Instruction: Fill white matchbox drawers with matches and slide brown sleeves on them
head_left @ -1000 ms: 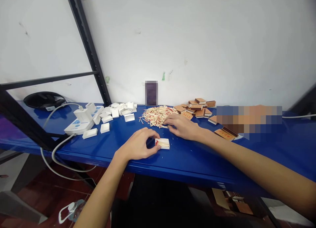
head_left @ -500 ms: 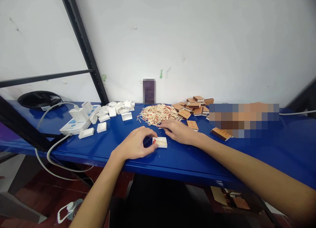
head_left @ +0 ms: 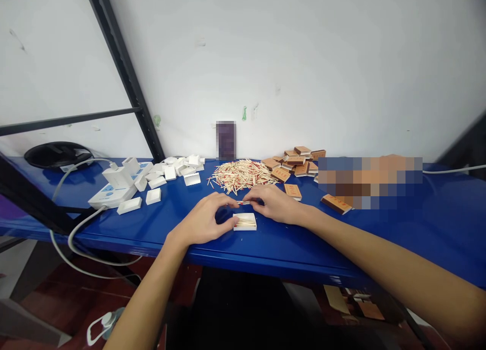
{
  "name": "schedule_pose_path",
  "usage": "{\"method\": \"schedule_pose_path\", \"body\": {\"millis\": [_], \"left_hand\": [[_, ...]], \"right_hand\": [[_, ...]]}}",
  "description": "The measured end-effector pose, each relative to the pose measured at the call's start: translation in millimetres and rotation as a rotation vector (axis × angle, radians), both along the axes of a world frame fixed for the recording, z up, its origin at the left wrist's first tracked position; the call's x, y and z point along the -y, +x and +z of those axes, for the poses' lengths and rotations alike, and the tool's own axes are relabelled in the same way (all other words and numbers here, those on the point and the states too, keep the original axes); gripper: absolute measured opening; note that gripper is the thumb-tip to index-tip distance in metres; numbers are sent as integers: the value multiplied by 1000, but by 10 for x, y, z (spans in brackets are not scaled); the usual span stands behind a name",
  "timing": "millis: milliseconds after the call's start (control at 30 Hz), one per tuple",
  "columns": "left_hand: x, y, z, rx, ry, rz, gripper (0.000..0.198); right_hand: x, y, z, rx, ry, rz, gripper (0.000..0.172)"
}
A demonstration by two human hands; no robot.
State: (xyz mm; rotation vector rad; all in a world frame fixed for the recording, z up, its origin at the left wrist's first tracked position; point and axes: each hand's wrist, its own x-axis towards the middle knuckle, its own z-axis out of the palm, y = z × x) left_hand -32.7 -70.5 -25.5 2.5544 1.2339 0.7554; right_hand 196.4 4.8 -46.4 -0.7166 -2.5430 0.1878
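Observation:
A small white matchbox tray (head_left: 250, 226) with several matches in it lies near the table's front edge. The thumb of my left hand (head_left: 203, 218) rests at the tray's left end, over the match heads. Its index finger, spread apart from the thumb, reaches to the red-tipped ends of a few matches (head_left: 243, 203) just behind the tray. My right hand (head_left: 275, 204) pinches these matches between thumb and fingers; how many is hard to make out. Behind both hands is a loose pile of red-headed matches (head_left: 243, 174).
White empty trays (head_left: 170, 173) lie in a heap at the left, beside a white power strip (head_left: 112, 195) with cables. Brown matchbox sleeves (head_left: 296, 160) are piled at the back right, with a matchbox (head_left: 336, 204) in front. A black shelf post (head_left: 121, 67) rises at the left of the blue table (head_left: 288, 249).
My right hand has drawn back from the pile with a few matches. My left index finger has left the tray for their tips, while the thumb stays at the tray.

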Motion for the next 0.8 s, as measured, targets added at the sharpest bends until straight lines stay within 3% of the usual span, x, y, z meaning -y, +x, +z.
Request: {"method": "schedule_pose_path", "body": {"millis": [467,800], "left_hand": [[-91,-36,-77,-166,63,102,35],[-110,-30,-75,-196,90,208,35]], "right_hand": [[-25,12,-17,-114,-41,-17,18],[-37,47,18,-175,68,-58,29]]}}
